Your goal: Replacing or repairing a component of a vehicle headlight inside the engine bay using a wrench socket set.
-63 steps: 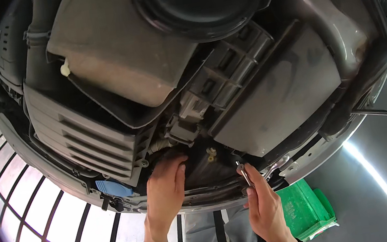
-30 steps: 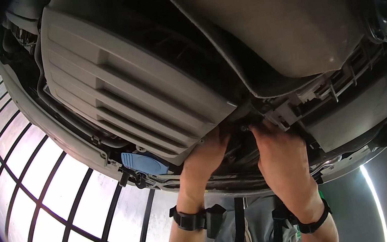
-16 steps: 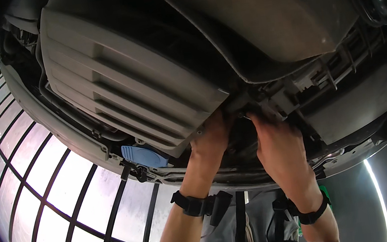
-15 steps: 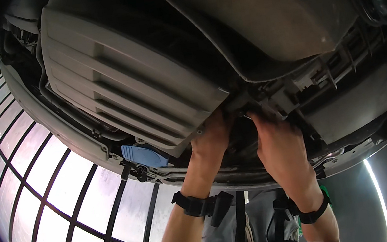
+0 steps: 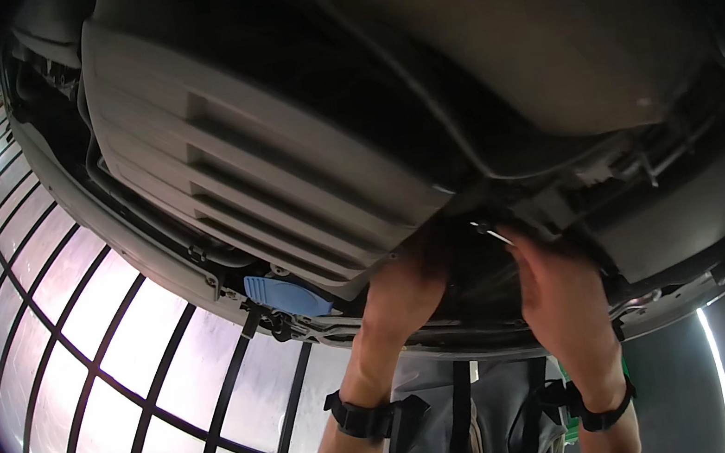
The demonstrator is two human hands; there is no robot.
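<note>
My left hand [image 5: 405, 290] reaches in beneath the lower right corner of the ribbed grey cover [image 5: 278, 164]. Its fingers vanish in shadow, so what they touch is hidden. To its right, my right hand [image 5: 560, 279] is closed, thumb and forefinger together, on a slim silver metal tool [image 5: 497, 233]. The tool's bright tip points up and left into the dark gap between my hands. Its kind is too small and blurred to tell. Both wrists wear black straps, with a small black box on each.
A blue ridged plastic piece [image 5: 287, 295] sits by the cover's lower edge. The vehicle's curved body edge [image 5: 154, 272] runs below. A large dark panel [image 5: 529, 23] hangs at upper right, above a smooth grey part [image 5: 688, 206]. A bright gridded wall [image 5: 119, 356] stands left.
My right hand has moved right, away from the left, and the silver tool now shows more clearly. The whole view has shifted slightly, with the vehicle parts lower and further right.
</note>
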